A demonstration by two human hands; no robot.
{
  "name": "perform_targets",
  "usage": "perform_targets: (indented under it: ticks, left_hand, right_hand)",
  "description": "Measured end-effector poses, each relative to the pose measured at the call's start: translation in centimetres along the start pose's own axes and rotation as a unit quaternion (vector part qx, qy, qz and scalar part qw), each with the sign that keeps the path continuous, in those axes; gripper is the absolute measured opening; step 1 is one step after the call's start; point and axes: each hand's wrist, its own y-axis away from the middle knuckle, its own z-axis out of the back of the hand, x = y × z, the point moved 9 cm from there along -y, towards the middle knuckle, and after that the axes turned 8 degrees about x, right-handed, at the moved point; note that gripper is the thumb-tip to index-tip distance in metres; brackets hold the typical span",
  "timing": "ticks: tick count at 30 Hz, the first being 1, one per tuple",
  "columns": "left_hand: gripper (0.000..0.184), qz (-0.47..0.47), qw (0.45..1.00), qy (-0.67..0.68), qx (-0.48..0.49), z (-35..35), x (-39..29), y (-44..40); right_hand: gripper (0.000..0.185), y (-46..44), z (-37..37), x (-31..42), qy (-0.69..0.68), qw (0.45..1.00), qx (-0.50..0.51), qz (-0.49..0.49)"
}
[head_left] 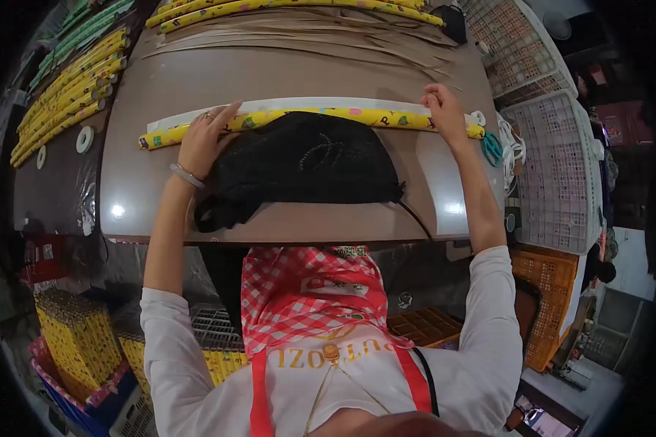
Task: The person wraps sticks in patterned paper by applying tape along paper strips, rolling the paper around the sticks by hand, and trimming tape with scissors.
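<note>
A long yellow patterned roll (306, 116) lies across the table, with a white strip (270, 104) along its far side. My left hand (205, 138) rests on the roll near its left end, fingers spread over it, a ring and a bracelet showing. Near the right end, my right hand (444, 115) is at the roll with its fingers curled; whether anything is between them is too small to tell. Between my arms, a black cloth bag (306, 160) lies against the near side of the roll. Teal scissors (492, 148) lie beyond the roll's right end.
Brown strips (306, 36) and more yellow rolls (299, 10) lie at the table's far side. Yellow rolls (73, 95) and a white tape ring (84, 139) are on the left table. White crates (554, 167) and an orange crate (543, 306) stand at the right.
</note>
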Motion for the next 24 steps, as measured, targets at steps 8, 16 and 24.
perform_targets:
  ticks: [8,16,24]
  left_hand:
    - [0.016,0.27,0.926,0.067,-0.255,8.3,11.4,6.7]
    - [0.03,0.405,0.859,0.311,-0.044,5.5,18.6,9.3]
    - [0.026,0.39,0.824,0.41,-0.005,4.9,18.4,8.5]
  right_hand:
    - [0.019,1.3,-1.8,7.4,-0.072,0.995,0.043,0.057]
    - [0.019,-3.4,-14.6,23.1,-0.007,0.943,0.213,0.255]
    - [0.023,-6.7,-30.0,34.2,-0.004,0.912,0.312,0.268]
